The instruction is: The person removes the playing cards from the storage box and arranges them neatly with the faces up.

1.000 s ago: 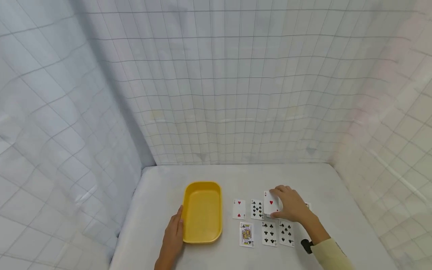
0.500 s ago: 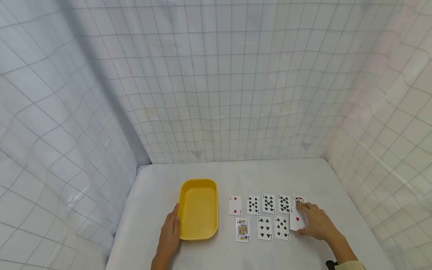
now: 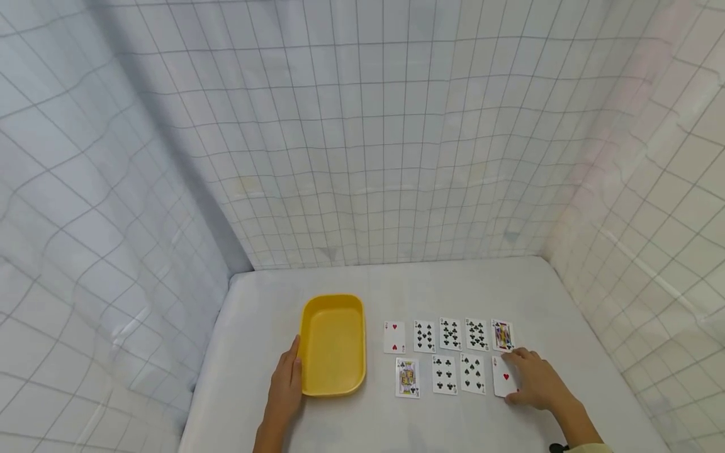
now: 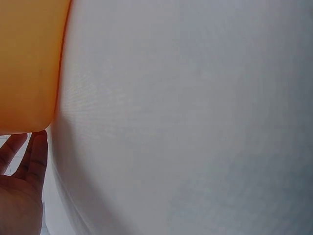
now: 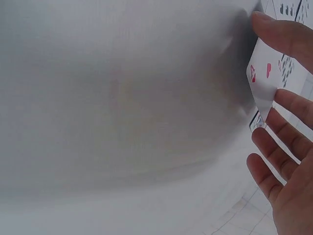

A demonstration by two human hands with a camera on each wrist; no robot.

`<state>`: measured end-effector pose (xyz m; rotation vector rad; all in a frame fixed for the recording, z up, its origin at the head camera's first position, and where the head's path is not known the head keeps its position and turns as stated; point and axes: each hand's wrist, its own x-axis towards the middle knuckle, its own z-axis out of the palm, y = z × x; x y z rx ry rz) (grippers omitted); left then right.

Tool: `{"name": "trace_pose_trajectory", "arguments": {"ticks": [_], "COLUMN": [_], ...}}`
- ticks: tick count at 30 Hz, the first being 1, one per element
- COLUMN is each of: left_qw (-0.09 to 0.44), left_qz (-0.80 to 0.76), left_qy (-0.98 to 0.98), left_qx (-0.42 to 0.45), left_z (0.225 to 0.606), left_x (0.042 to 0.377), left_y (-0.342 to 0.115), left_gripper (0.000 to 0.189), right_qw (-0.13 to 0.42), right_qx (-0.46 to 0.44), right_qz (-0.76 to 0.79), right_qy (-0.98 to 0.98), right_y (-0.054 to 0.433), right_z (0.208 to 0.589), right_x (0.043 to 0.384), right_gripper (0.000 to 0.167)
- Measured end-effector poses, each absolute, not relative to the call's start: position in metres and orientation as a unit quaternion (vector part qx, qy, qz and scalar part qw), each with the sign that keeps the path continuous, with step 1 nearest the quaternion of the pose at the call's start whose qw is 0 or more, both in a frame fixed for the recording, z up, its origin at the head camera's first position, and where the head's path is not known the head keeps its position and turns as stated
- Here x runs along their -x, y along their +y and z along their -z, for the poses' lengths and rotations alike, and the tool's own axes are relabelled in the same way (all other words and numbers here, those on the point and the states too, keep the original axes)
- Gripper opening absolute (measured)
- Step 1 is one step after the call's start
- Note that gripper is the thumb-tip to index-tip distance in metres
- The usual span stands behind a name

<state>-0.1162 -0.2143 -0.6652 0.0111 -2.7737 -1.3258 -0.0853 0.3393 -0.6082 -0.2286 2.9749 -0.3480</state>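
My right hand pinches the ace of hearts by its edges, thumb on the near edge and fingertips on the far one. In the right wrist view the ace bows slightly between thumb and forefinger, while the other fingers spread apart. It lies at the right end of the lower row, beside a seven of spades and below a face card. My left hand rests with fairly straight fingers against the left side of a yellow plastic tray. The left wrist view shows fingertips touching the tray's wall.
Face-up cards form two rows right of the tray. Above are a two of hearts, a nine of spades and two black number cards; below, a king and a six of clubs. White gridded curtains surround the white-covered table.
My right hand has carried the ace of hearts rightward from over the upper row, then down to the lower row's right end. The left hand stays at the tray; the view has shifted slightly.
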Motion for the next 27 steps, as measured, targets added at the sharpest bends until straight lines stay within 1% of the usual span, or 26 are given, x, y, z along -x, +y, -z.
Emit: {"name": "trace_pose_trajectory", "arguments": {"ticks": [7, 19, 22, 27], "left_qw": [0.023, 0.027, 0.028, 0.019], "left_qz": [0.426, 0.421, 0.412, 0.391], "left_qy": [-0.904, -0.907, -0.911, -0.920], "left_qx": [-0.011, -0.009, -0.005, 0.001], "left_z": [0.667, 0.666, 0.664, 0.660], "left_x": [0.111, 0.109, 0.108, 0.109], "left_y": [-0.214, -0.214, -0.214, -0.219], "left_gripper": [0.051, 0.051, 0.051, 0.052], "right_qw": [0.107, 0.114, 0.100, 0.050], "right_qx": [0.045, 0.049, 0.053, 0.058], "right_qz": [0.114, 0.104, 0.110, 0.135], "right_qy": [0.987, 0.987, 0.987, 0.988], "right_y": [0.341, 0.341, 0.341, 0.334], "right_z": [0.618, 0.621, 0.620, 0.614], "right_x": [0.081, 0.082, 0.080, 0.082], "right_gripper": [0.084, 0.089, 0.088, 0.079]}}
